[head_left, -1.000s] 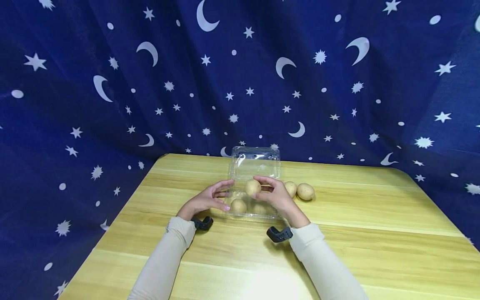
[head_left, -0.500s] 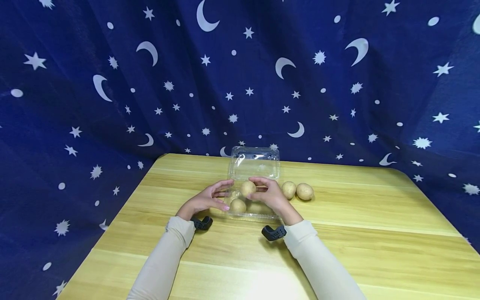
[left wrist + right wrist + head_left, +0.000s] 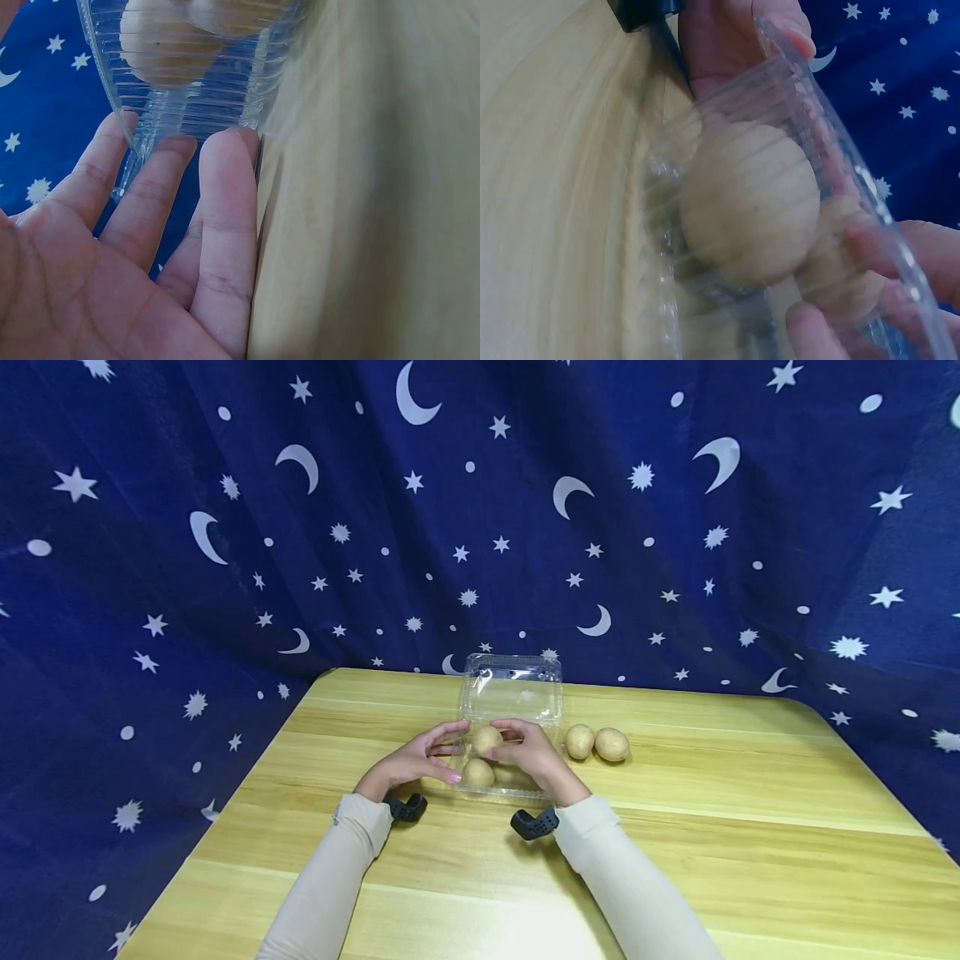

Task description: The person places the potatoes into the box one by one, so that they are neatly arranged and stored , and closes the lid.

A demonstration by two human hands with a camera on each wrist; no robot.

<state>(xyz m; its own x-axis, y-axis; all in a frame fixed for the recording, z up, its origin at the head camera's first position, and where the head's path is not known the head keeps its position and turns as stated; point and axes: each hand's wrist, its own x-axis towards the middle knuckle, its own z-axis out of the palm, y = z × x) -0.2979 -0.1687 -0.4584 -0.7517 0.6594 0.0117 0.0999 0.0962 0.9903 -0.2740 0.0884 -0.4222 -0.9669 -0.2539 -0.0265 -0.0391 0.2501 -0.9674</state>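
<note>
A clear plastic clamshell container stands on the table with its lid raised. In its left front part lies a potato. Behind that one, my right hand holds another potato between thumb and fingers, inside the container's base. Through the ribbed wall in the right wrist view, the front potato shows large, with the held potato beyond it and fingertips around it. My left hand rests its extended fingers against the container's left wall.
Two potatoes lie side by side on the wooden table, to the right of the container. A dark blue curtain with moons and stars hangs behind the table. Both wrists wear black bands.
My right hand has moved left and slightly down with its potato, from above the container's middle into its left back part. My left hand has stayed against the container's side.
</note>
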